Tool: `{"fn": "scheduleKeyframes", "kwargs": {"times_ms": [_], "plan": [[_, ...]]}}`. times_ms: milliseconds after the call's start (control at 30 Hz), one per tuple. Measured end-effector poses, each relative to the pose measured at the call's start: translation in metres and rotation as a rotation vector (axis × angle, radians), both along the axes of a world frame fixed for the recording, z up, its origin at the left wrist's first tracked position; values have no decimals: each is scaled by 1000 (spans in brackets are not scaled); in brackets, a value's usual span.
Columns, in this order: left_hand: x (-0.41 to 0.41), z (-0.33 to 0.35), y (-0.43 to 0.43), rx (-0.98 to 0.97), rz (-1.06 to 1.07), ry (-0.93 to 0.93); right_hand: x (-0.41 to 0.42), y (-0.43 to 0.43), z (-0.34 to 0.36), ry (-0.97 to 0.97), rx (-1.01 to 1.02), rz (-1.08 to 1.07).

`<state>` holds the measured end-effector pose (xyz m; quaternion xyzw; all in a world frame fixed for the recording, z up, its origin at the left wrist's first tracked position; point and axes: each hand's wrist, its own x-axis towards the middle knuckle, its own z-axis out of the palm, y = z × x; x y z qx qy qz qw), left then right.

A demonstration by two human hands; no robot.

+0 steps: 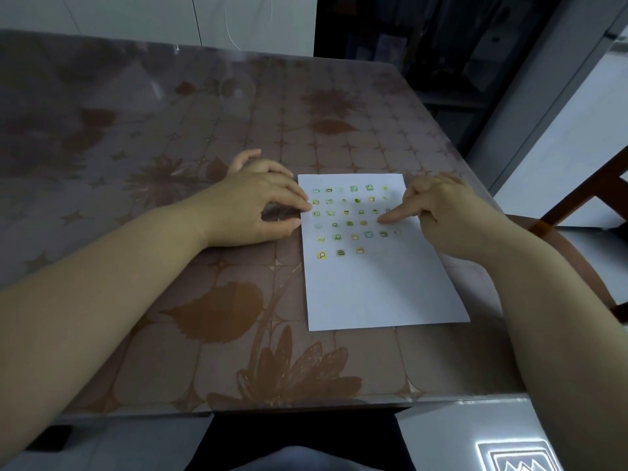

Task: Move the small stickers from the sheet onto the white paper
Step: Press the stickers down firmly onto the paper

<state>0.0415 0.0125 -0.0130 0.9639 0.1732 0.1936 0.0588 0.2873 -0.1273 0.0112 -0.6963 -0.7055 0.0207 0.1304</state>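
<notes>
A white paper [380, 287] lies on the table near its right side. Several small green and yellow stickers [350, 223] sit in rows on its upper half. My left hand [253, 205] rests at the paper's left edge, fingertips touching the edge, thumb and fingers curved over a dark gap; whether a transparent sheet lies under it I cannot tell. My right hand [448, 215] is at the paper's right edge, its index finger stretched out and pressing on the paper near the middle rows, the other fingers curled.
The table [170, 147] has a brown floral cover under a clear sheet. A wooden chair [584, 212] stands just past the right edge. The near edge of the table is by my lap.
</notes>
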Motion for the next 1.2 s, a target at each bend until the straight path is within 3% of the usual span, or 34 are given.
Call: {"fn": "scheduleKeyframes", "kwargs": {"times_ms": [133, 433, 567, 767, 1200], "plan": [[0, 0, 0, 0, 2, 5, 10, -4, 2, 25, 158, -3], [1, -1, 1, -2, 5, 13, 3, -6, 11, -26, -115, -58], [1, 0, 1, -13, 8, 18, -7, -6, 6, -70, 28, -69], [1, 0, 1, -1, 8, 29, -52, -2, -13, 31, 62, 251], [1, 0, 1, -3, 3, 25, -45, 3, -23, -99, 247, 329]]}}
